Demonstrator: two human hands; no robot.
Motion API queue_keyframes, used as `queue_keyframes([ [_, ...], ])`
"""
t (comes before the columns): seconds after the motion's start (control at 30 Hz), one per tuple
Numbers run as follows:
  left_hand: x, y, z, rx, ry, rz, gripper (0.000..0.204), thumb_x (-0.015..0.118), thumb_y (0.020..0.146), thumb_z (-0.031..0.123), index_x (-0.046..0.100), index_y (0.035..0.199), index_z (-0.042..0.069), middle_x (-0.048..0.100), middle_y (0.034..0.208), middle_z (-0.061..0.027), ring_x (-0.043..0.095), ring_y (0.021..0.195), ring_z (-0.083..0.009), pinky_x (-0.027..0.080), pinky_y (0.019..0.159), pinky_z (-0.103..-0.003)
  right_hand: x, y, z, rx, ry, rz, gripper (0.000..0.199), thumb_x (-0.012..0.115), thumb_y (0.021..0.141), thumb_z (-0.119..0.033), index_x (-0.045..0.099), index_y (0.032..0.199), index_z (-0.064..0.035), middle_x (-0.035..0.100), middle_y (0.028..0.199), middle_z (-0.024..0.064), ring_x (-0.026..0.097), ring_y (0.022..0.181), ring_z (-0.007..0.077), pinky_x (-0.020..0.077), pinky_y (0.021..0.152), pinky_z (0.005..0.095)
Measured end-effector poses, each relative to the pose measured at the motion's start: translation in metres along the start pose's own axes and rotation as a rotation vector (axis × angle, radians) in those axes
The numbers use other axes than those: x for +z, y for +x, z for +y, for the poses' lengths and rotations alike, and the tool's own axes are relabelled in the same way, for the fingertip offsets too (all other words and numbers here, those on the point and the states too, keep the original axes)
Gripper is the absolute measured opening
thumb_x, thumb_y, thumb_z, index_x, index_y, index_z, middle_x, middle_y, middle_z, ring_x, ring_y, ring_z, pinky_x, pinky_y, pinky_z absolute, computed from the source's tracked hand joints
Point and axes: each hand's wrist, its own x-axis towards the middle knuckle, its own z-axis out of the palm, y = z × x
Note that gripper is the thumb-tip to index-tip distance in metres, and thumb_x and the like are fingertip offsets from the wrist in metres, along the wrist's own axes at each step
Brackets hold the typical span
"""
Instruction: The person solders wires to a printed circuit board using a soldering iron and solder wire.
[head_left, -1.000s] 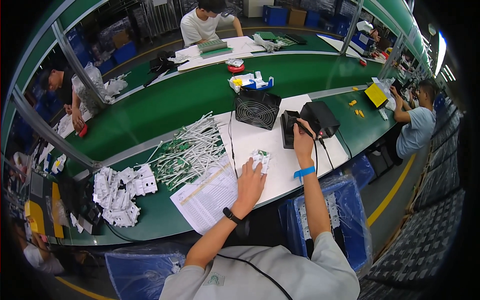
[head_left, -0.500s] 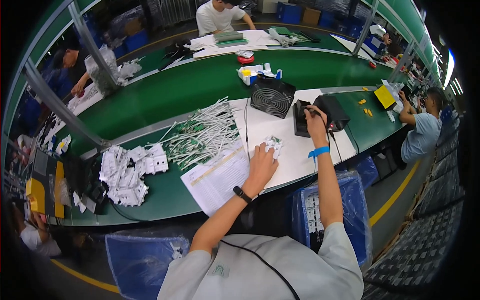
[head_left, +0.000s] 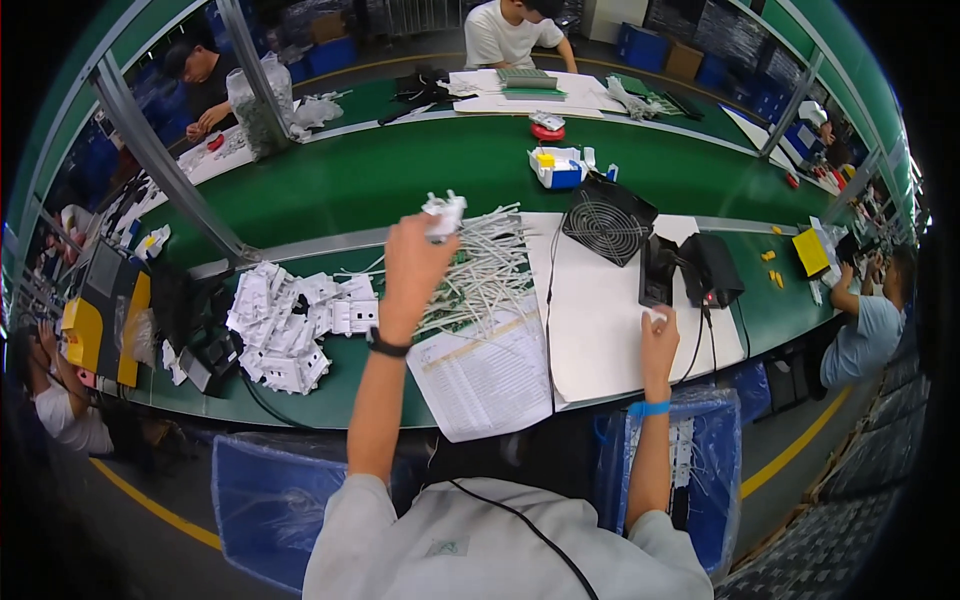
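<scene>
My left hand (head_left: 415, 270) is raised over the near bench and closed around a white plastic housing (head_left: 445, 213), blurred by motion. Under and behind it spreads a pile of white cables with green circuit boards (head_left: 475, 275). At the front of the white work sheet (head_left: 590, 340), my right hand (head_left: 658, 345) pinches a small white piece (head_left: 655, 314), whose kind I cannot make out. Just beyond that hand stands a black tool holder (head_left: 657, 272) beside a black box with a red light (head_left: 712, 270). A black fan (head_left: 610, 222) sits to their left.
White housings (head_left: 285, 325) are heaped left of a printed sheet (head_left: 480, 375). Blue lined bins (head_left: 270, 510) stand below the bench on both sides. A metal post (head_left: 165, 165) rises at left. Co-workers (head_left: 512, 38) sit across and beside. A blue-and-white box (head_left: 562, 168) lies beyond the fan.
My left hand has lifted from the work sheet and swung left with a white housing. My right hand has left the pen-shaped tool at the holder and drawn nearer. The view has shifted.
</scene>
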Motion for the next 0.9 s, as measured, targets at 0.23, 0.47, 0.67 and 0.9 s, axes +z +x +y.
queue_keyframes([
  [0.23,0.046,0.13,-0.138,-0.125,0.157,-0.04,0.05,0.08,0.078,0.03,0.069,0.116,0.0,0.071,0.108,-0.025,0.068,0.101,-0.0427,0.055,0.09,-0.048,0.013,-0.029,-0.029,-0.04,0.077,-0.121,0.009,0.066,0.096,-0.009,0.066,0.103,-0.003,0.046,0.057,0.0041,0.044,0.052,0.013,0.0345,0.051,0.0337],
  [0.47,0.031,0.125,-0.205,-0.179,0.628,-0.28,0.089,0.068,0.091,0.054,0.036,0.154,0.001,0.033,0.155,-0.0364,0.038,0.144,-0.0459,0.029,0.117,-0.06,0.075,-0.05,-0.128,-0.3,0.346,-0.452,0.013,0.072,0.092,-0.012,0.068,0.101,-0.0042,0.05,0.056,0.0044,0.047,0.05,0.0133,0.0372,0.049,0.0308],
  [0.67,-0.082,0.04,-0.147,-0.155,0.633,-0.671,0.062,0.082,0.076,0.051,0.071,0.108,-0.001,0.071,0.114,-0.0231,0.068,0.11,-0.0376,0.052,0.096,-0.049,0.21,-0.007,-0.267,-0.708,0.173,-0.938,0.025,0.07,0.09,-0.021,0.066,0.108,-0.0037,0.067,0.087,0.0164,0.067,0.083,0.0338,0.0518,0.072,0.044],
  [0.9,-0.131,-0.063,-0.136,0.134,0.469,-0.638,0.085,0.091,0.064,0.049,0.066,0.129,-0.001,0.038,0.156,-0.0295,0.034,0.143,-0.051,0.032,0.119,-0.053,0.355,-0.01,-0.265,-1.045,-0.273,-0.589,0.03,0.075,0.077,-0.009,0.068,0.106,-0.003,0.064,0.107,0.0177,0.062,0.107,0.036,0.0519,0.087,0.0498],
])
